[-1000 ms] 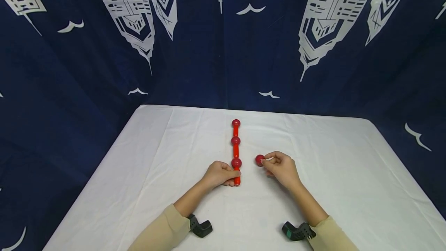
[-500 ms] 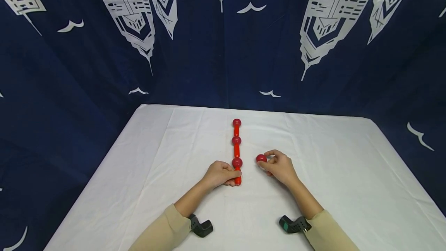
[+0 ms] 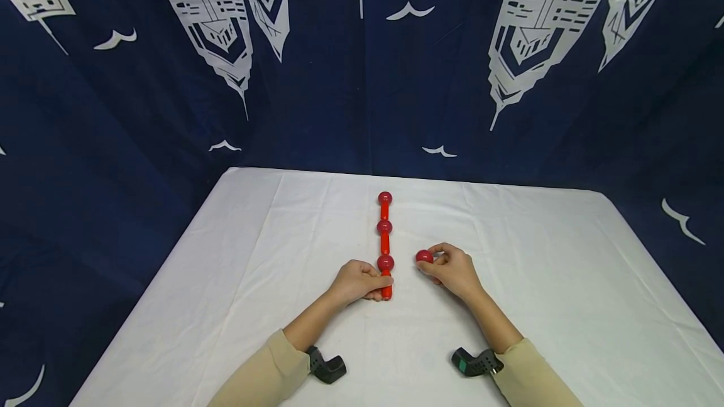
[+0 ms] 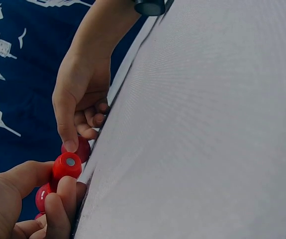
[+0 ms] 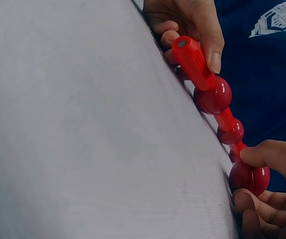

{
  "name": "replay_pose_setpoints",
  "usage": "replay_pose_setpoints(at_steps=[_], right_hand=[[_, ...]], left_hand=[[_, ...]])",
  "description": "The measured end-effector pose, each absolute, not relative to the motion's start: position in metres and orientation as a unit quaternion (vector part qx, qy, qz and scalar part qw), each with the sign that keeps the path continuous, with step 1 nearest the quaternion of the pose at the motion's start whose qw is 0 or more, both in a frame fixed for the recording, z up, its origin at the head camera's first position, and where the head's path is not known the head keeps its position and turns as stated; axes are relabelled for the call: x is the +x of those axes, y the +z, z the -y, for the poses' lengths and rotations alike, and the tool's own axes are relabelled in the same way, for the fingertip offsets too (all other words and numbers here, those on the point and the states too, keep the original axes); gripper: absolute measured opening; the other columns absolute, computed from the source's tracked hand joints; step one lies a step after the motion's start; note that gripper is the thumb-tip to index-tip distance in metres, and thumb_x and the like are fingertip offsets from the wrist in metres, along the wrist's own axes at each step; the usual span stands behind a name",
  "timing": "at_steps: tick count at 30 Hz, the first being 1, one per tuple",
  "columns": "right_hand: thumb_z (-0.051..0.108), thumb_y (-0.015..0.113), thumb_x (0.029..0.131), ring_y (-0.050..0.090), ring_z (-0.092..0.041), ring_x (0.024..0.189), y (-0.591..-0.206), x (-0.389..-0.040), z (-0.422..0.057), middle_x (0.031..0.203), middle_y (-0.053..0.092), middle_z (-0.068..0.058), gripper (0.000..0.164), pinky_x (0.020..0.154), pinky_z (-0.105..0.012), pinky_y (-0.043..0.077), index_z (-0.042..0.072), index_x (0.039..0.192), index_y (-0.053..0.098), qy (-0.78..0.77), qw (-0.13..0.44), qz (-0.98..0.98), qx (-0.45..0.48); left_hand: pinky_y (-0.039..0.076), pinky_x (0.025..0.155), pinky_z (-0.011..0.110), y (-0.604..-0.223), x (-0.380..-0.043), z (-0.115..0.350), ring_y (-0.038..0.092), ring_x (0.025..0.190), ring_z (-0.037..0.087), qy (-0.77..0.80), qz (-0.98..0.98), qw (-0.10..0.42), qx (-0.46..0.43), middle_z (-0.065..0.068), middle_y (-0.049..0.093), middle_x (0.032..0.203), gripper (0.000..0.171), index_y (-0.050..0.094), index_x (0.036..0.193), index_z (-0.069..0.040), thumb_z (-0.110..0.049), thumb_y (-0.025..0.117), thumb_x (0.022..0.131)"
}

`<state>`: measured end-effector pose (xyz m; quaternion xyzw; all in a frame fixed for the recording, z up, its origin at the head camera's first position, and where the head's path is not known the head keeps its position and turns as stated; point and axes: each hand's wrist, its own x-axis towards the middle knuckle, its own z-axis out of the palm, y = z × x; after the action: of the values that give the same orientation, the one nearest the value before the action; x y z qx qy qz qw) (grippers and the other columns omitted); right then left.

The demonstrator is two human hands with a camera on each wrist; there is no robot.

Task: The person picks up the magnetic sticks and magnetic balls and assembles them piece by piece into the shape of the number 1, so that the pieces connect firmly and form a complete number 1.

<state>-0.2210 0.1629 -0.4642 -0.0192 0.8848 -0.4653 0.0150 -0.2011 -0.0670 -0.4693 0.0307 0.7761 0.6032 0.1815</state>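
Observation:
A straight chain of red balls and red rods [image 3: 385, 244] lies on the white cloth, pointing away from me. My left hand [image 3: 357, 282] pinches its nearest rod [image 5: 195, 62] between thumb and fingers. A small grey disc shows in that rod's free end in both wrist views. To the right of the chain, my right hand [image 3: 455, 272] holds a separate red ball [image 3: 424, 257] between thumb and fingertips. In the right wrist view this loose ball [image 5: 249, 178] shows a seam round its middle. A gap separates it from the chain in the head view.
A white cloth [image 3: 283, 218] covers the table. Behind and beside it hangs a dark blue curtain [image 3: 317, 112] with white building and bird prints. Black devices sit at the left wrist [image 3: 326, 366] and the right wrist [image 3: 476, 363].
Over the last second my right hand shifts slightly and its forearm swings a little to the left, still with the ball. The left hand and the chain hold nearly the same place.

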Motion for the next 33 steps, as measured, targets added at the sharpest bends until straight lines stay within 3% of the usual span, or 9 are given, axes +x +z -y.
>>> replay_pose_setpoints(at_steps=[15,33], right_hand=[[0.019,0.079,0.082,0.054,-0.016,0.054,-0.462,-0.210,-0.159,0.063,0.059,-0.004,0.035,0.050,-0.026,0.047,-0.002,0.104,0.061,-0.501,0.060,-0.863,-0.031],[0.018,0.081,0.080,0.050,-0.015,0.055,-0.458,-0.191,-0.149,0.063,0.059,-0.003,0.036,0.049,-0.024,0.042,-0.001,0.104,0.062,-0.525,0.095,-0.841,-0.092]], left_hand=[[0.044,0.047,0.014,-0.470,-0.202,0.067,0.058,0.047,0.007,0.600,-0.779,0.179,0.030,0.002,0.062,0.055,0.021,0.067,0.073,-0.002,-0.017,0.078,0.084],[0.045,0.047,0.013,-0.472,-0.203,0.067,0.059,0.047,0.007,0.603,-0.777,0.176,0.038,0.002,0.063,0.056,0.022,0.067,0.073,-0.002,-0.018,0.078,0.084]])
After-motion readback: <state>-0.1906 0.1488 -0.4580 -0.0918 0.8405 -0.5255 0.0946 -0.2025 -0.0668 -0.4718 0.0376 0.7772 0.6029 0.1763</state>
